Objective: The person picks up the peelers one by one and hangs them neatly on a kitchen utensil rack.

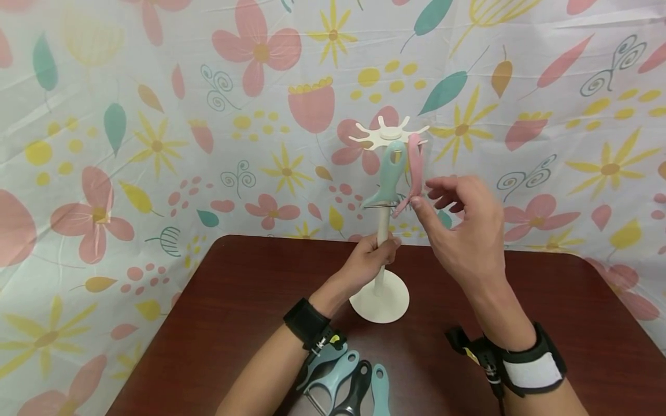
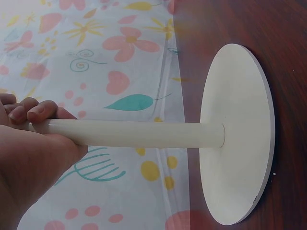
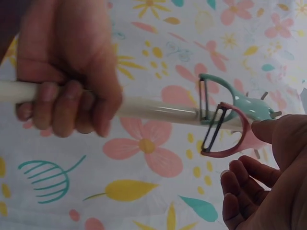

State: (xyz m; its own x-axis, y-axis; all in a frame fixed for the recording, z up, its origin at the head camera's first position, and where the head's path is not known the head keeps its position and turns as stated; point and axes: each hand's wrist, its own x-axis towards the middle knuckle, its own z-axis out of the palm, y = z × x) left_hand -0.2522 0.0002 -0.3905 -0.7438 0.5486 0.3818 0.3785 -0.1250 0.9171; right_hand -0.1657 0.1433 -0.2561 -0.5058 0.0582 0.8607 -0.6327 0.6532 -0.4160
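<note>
A white stand [image 1: 386,300] with a round base and a spoked hook top [image 1: 390,136] is upright on the table. Around its pole my left hand [image 1: 366,260] curls its fingers, seen gripping in both wrist views too. From the hooks hang a mint green peeler [image 1: 391,173] and a pink peeler [image 1: 416,164], blade ends downward. My right hand [image 1: 468,231] is just right of the pink peeler, its thumb at the handle's lower part. In the right wrist view its other fingers [image 3: 244,187] are loosely bent, apart from the pink peeler [image 3: 240,136].
Several more peelers lie at the table's near edge: light blue ones [image 1: 338,375] and a dark one [image 1: 359,384], partly behind my left forearm. The brown table [image 1: 250,289] ends at a flowered cloth backdrop [image 1: 156,144] behind the stand.
</note>
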